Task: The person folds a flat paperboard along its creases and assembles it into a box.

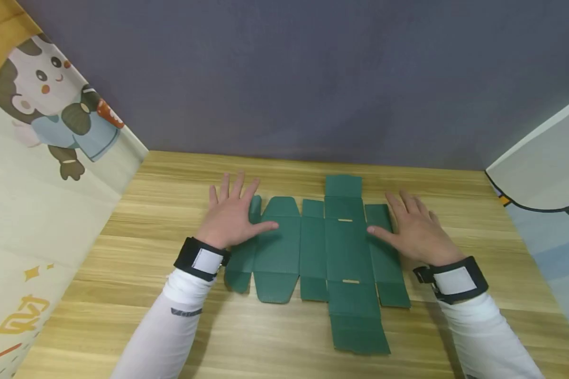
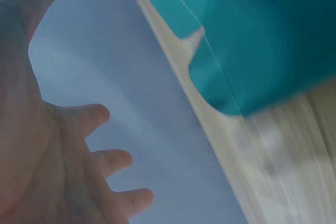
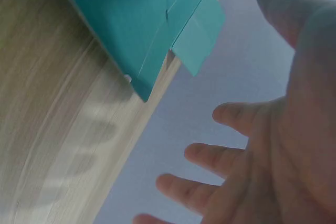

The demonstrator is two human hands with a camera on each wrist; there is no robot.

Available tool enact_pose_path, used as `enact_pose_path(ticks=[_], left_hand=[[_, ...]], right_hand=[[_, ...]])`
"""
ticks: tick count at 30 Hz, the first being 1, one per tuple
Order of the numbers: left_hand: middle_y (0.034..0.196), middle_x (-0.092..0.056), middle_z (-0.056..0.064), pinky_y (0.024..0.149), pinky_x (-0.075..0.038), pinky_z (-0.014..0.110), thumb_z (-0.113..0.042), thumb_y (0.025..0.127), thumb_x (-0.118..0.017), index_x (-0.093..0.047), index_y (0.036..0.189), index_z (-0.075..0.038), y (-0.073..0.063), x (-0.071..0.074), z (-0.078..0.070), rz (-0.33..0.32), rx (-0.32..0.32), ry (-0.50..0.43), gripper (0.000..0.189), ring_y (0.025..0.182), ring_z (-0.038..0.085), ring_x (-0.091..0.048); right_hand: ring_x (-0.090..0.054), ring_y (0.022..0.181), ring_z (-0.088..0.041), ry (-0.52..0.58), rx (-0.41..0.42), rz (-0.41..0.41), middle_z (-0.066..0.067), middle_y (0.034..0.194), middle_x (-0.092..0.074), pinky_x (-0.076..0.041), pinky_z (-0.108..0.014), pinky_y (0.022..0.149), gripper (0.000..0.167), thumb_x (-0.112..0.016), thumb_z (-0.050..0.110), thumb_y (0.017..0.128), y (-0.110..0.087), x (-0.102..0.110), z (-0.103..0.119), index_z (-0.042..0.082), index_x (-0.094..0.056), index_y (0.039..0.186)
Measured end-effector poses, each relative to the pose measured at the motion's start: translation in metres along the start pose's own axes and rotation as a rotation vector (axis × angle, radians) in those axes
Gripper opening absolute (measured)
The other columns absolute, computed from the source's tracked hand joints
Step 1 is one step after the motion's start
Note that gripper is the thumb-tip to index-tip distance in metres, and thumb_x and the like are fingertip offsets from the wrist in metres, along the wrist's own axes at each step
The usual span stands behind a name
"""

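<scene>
A flat, unfolded green cardboard box (image 1: 348,247) lies on the wooden table, its creased panels, flaps and two small slots facing up. Over its left end hovers my left hand (image 1: 229,218), fingers spread and thumb pointing inward. My right hand (image 1: 417,231) is held above the right end in the same way, thumb toward the middle. Both palms face down and hold nothing. In the left wrist view a gap shows between the hand (image 2: 58,150) and the cardboard (image 2: 262,35). The right wrist view likewise shows the fingers (image 3: 210,161) apart from the cardboard (image 3: 121,19).
The wooden table (image 1: 137,252) runs back to a dark grey-blue upright surface (image 1: 313,79). A pale panel with a cartoon figure (image 1: 61,100) stands at the left. Another printed panel (image 1: 550,158) borders the table's right side.
</scene>
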State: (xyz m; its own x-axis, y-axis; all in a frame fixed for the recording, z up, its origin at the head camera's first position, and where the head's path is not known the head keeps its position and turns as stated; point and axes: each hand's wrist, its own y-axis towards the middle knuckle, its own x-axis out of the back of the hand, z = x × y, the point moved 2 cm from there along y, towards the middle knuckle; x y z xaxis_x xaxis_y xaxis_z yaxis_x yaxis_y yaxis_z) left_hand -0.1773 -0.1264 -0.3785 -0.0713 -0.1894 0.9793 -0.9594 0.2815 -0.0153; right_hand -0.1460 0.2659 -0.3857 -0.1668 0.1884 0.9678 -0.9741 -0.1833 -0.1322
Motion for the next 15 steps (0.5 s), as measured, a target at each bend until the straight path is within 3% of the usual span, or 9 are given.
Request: enact_pose_path(ticks=[6, 11, 15], left_hand=[[0.163, -0.008, 0.012, 0.113, -0.008, 0.069, -0.091, 0.069, -0.045, -0.016, 0.156, -0.027, 0.005, -0.004, -0.019, 0.003, -0.088, 0.000, 0.112, 0.148, 0.041, 0.000], [0.161, -0.016, 0.012, 0.114, -0.017, 0.065, -0.086, 0.071, -0.050, -0.023, 0.154, -0.025, 0.006, -0.011, -0.035, -0.007, -0.154, 0.001, 0.106, 0.148, 0.041, -0.011], [0.159, -0.023, 0.013, 0.113, -0.022, 0.063, -0.079, 0.074, -0.058, -0.033, 0.151, -0.023, 0.006, -0.020, -0.050, -0.019, -0.219, -0.016, 0.098, 0.146, 0.042, -0.018]], right_hand=[[-0.028, 0.133, -0.056, 0.016, 0.022, 0.024, -0.032, 0.151, -0.025, -0.029, -0.073, 0.099, 0.104, -0.044, 0.077, 0.084, -0.006, 0.005, 0.003, 0.009, -0.010, 0.156], [-0.033, 0.131, -0.055, 0.084, -0.038, 0.081, -0.037, 0.148, -0.027, -0.036, -0.068, 0.099, 0.105, -0.043, 0.075, 0.086, -0.006, 0.006, 0.000, -0.002, -0.016, 0.152], [-0.056, 0.111, -0.046, 0.111, -0.091, 0.103, -0.032, 0.127, -0.053, -0.049, -0.060, 0.084, 0.104, -0.043, 0.075, 0.086, -0.006, 0.002, -0.007, -0.011, -0.031, 0.143]])
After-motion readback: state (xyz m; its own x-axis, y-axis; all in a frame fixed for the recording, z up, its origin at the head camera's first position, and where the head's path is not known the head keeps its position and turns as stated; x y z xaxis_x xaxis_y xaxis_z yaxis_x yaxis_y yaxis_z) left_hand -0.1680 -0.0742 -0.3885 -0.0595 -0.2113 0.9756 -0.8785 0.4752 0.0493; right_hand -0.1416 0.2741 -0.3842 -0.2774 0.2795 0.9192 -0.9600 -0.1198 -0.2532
